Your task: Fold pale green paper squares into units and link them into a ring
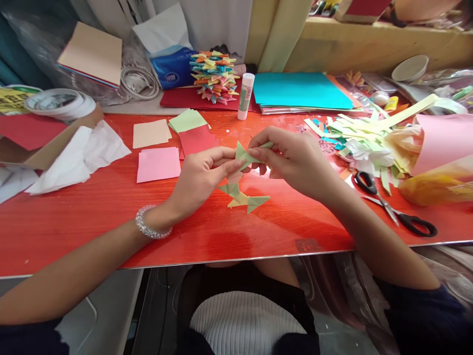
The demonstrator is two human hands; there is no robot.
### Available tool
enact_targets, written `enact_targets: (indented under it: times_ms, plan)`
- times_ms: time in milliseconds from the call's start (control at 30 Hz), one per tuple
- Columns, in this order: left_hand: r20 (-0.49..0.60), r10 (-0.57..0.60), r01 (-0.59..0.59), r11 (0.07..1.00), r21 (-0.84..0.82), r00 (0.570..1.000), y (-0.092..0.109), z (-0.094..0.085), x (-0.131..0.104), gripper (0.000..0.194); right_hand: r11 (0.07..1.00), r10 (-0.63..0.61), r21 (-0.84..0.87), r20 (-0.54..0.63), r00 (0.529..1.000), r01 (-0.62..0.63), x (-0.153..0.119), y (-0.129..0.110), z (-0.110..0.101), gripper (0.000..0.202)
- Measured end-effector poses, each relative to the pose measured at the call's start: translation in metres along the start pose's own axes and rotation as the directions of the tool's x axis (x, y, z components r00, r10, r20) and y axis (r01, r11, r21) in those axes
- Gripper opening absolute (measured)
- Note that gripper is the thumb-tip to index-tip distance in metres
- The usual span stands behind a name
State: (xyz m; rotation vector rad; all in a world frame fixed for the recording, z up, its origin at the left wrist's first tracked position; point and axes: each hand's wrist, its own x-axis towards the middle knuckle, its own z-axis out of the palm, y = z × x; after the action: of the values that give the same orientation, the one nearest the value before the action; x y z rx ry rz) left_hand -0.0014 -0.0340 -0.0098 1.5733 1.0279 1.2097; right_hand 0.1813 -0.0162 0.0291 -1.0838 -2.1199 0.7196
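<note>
Between both hands, above the red table, is a folded light green paper piece (pixel 242 154) with pointed ends. My left hand (pixel 207 172) pinches its left side between thumb and fingers; a bracelet circles that wrist. On the right side of the same piece, my right hand (pixel 286 153) is closed, thumb against the fingers. Just below the fingers is a chain of folded green and yellow paper pieces (pixel 240 198); whether it joins the held piece is hard to see. Behind the hands a glue stick (pixel 246 96) stands upright.
Pink (pixel 158 165), beige (pixel 151 133) and red paper squares (pixel 199 140) lie left of the hands. A ball of folded paper (pixel 215 78) stands at the back. Black-handled scissors (pixel 393 212) and paper strips (pixel 369 138) lie at right, tape rolls (pixel 61 103) at left.
</note>
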Motion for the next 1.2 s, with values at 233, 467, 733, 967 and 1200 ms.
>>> enact_targets:
  times_ms: [233,467,733,967,1200]
  plan:
    - [-0.186,-0.020,-0.006,0.990,-0.142,0.982,-0.018,-0.007,0.013,0.012,0.977,0.103,0.204,-0.190,0.976,-0.064,0.017,0.038,-0.008,0.041]
    - [-0.229,-0.047,-0.007,0.973,-0.229,0.972,-0.022,-0.015,0.019,0.016,0.838,0.138,0.486,0.254,0.957,-0.249,0.017,0.044,0.009,0.042]
    - [-0.267,-0.004,-0.036,0.989,-0.146,0.964,-0.032,-0.034,0.042,0.033,0.919,0.137,0.355,0.125,0.983,-0.174,0.018,0.047,0.002,0.030]
    - [-0.053,-0.021,0.019,0.998,-0.052,0.998,-0.027,-0.029,0.034,0.037,0.986,0.033,0.156,0.161,0.986,-0.058,0.015,0.044,0.000,0.025]
    - [-0.039,-0.085,0.081,0.993,-0.084,0.996,-0.021,-0.019,0.025,0.021,0.979,0.044,0.194,0.075,0.996,-0.058,0.014,0.045,0.009,0.022]
